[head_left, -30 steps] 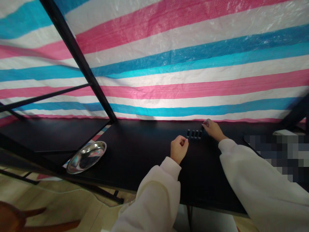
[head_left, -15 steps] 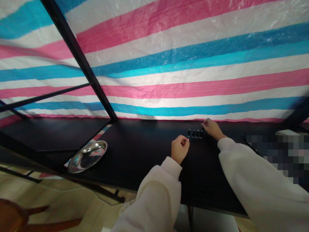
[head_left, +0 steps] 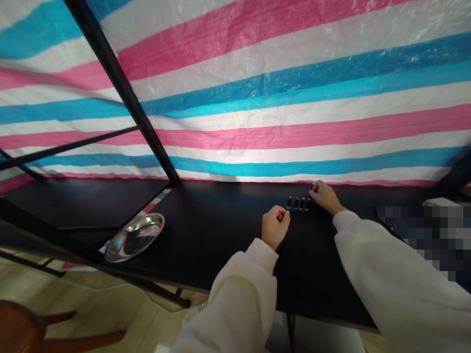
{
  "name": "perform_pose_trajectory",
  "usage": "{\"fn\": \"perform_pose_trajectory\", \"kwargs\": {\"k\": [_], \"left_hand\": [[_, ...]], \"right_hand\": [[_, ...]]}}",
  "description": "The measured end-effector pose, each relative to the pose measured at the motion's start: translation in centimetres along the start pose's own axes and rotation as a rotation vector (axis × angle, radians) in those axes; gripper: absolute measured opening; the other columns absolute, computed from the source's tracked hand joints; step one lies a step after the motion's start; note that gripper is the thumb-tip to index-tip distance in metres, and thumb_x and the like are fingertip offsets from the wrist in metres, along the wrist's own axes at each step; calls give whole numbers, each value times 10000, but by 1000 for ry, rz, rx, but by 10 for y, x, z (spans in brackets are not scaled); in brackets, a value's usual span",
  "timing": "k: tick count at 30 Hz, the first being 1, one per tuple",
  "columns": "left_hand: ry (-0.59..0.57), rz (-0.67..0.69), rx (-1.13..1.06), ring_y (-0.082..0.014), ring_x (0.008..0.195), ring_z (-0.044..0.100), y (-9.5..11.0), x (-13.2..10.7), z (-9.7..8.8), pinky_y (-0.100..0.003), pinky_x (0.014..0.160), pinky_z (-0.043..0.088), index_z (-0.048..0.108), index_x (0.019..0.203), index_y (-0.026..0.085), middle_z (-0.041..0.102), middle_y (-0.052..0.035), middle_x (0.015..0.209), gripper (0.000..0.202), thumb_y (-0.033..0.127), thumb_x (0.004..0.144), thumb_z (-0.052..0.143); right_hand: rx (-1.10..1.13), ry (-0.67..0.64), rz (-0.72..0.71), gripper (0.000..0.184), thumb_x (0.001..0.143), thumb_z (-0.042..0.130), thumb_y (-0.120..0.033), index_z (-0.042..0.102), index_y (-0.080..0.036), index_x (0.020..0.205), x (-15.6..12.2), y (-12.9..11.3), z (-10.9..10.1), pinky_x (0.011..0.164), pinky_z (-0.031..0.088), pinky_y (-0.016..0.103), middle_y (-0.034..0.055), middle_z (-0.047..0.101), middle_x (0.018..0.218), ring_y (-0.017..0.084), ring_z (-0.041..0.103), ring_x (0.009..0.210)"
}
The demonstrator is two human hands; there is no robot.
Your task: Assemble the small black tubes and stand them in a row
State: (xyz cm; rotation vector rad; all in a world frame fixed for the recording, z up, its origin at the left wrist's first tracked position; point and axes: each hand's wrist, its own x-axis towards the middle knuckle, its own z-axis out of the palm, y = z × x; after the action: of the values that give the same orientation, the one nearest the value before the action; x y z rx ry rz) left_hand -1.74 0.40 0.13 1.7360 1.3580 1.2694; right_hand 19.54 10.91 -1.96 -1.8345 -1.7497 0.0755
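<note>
Several small dark cylinders with silvery ends, which look like batteries, stand in a short row on the black tabletop. My left hand is closed, thumb and forefinger pinched together just below the leftmost one. Whether anything is in that pinch is hidden. Behind the right end of the row, my right hand pinches a small dark piece with a pale end, seemingly another battery, mostly covered by the fingers.
A shiny oval metal dish rests at the table's left front edge. Black frame posts and a striped tarpaulin bound the back. A wooden stool is at the lower left. The far right is pixelated.
My right hand has shifted very slightly, its fingertips a little to the right, away from the row. My left hand and the batteries have stayed put.
</note>
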Motion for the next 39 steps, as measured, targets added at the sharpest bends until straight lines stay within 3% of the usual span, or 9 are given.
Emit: {"fn": "perform_pose_trajectory", "kwargs": {"k": [10, 18, 23, 29, 34, 39], "left_hand": [[19, 44, 6, -63, 461, 404, -1, 0, 1, -199, 531, 333, 521, 622, 154, 445, 53, 486, 148, 242, 741, 515], [49, 85, -6, -59, 442, 382, -5, 1, 4, -197, 506, 323, 534, 642, 153, 423, 59, 471, 164, 272, 753, 510], [19, 129, -69, -61, 452, 395, -2, -1, 3, -191, 507, 347, 584, 837, 151, 434, 63, 492, 228, 357, 746, 544], [-109, 219, -19, -68, 482, 429, 2, -8, 6, -188, 526, 363, 581, 1004, 167, 472, 57, 527, 322, 340, 733, 566], [-149, 248, 53, -74, 517, 443, 0, -7, 7, -186, 539, 352, 600, 860, 168, 492, 42, 555, 159, 237, 726, 550], [-162, 214, 80, -90, 564, 480, -5, -4, 8, -200, 566, 373, 583, 739, 153, 558, 12, 615, 90, 227, 689, 589]], "right_hand": [[239, 126, -19, 122, 621, 501, -264, 392, -216, 646, -12, -17, -29, 542, 326, 261, -36, 456, 538, 128, 434, 510], [447, 209, -91, 91, 611, 486, -220, 396, -210, 606, -37, -70, -62, 497, 295, 243, -60, 385, 505, 97, 360, 477], [585, 189, -152, 81, 608, 499, -198, 426, -204, 643, -65, -100, -73, 475, 278, 231, -73, 358, 500, 84, 331, 461], [649, 106, -169, 69, 619, 489, -205, 444, -208, 671, -95, -105, -59, 456, 274, 223, -79, 334, 485, 86, 320, 452], [660, 54, -196, 52, 646, 487, -234, 471, -211, 690, -103, -95, -38, 465, 300, 229, -71, 349, 497, 96, 350, 461], [604, -7, -262, 153, 732, 490, -326, 517, -207, 825, -108, -89, -32, 510, 355, 240, -52, 442, 528, 115, 437, 486]]}}
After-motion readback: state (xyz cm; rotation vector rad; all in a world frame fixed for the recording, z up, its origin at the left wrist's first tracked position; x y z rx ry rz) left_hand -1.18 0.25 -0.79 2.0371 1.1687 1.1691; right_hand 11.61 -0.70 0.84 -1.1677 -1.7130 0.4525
